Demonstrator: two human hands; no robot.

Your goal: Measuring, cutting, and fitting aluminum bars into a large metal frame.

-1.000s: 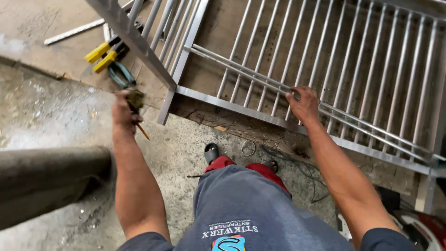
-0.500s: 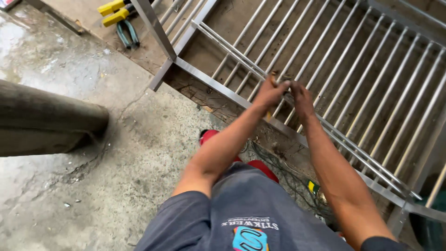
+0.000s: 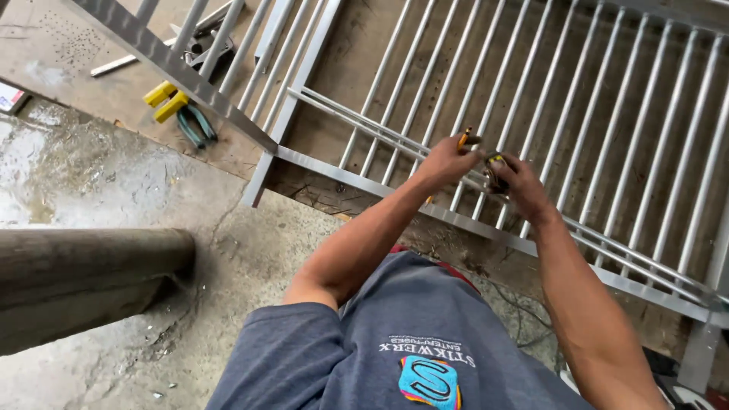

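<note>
Hands over railing [image 3: 607, 114] | left [image 3: 448, 161] pinches upright orange pencil [image 3: 464, 138] | right [image 3: 515, 182] grips dark tool [image 3: 495, 168]

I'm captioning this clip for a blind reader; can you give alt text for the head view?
Seen from above, a person's left hand holds a small orange-tipped tool beside the right hand, which has a grip on a small dark object, both over a grey metal railing frame. Yellow-handled clamps lie on the wooden board to the left.

A small red, white and blue package [image 3: 11, 97] lies at the left edge.
</note>
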